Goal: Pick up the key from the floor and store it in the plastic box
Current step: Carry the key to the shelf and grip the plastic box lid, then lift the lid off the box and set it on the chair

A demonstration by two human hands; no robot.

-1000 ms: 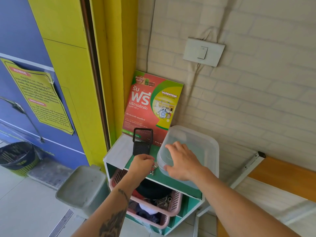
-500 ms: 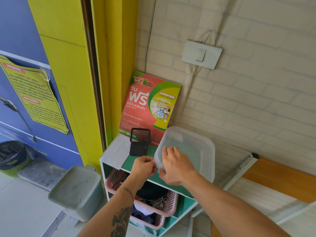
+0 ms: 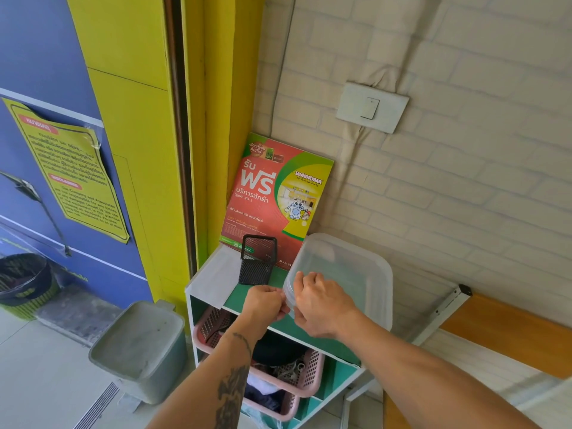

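A clear plastic box point(image 3: 349, 270) with its lid on sits on top of a small white and green shelf point(image 3: 210, 280), against the brick wall. My right hand point(image 3: 322, 305) grips the box's near left corner, fingers curled over the lid's edge. My left hand point(image 3: 266, 305) is a closed fist that touches the same corner from the left. The key is hidden inside that fist and does not show now.
A black mesh pen holder point(image 3: 258, 261) stands just left of the box, in front of a red poster point(image 3: 272, 196). Pink baskets point(image 3: 288, 388) fill the shelf below. A grey bin point(image 3: 139, 348) stands on the floor at left, an orange bench point(image 3: 507, 332) at right.
My right hand slid from the lid's top to its near left corner and curled over the edge. My left fist rose to that corner, and the dangling key went out of sight.
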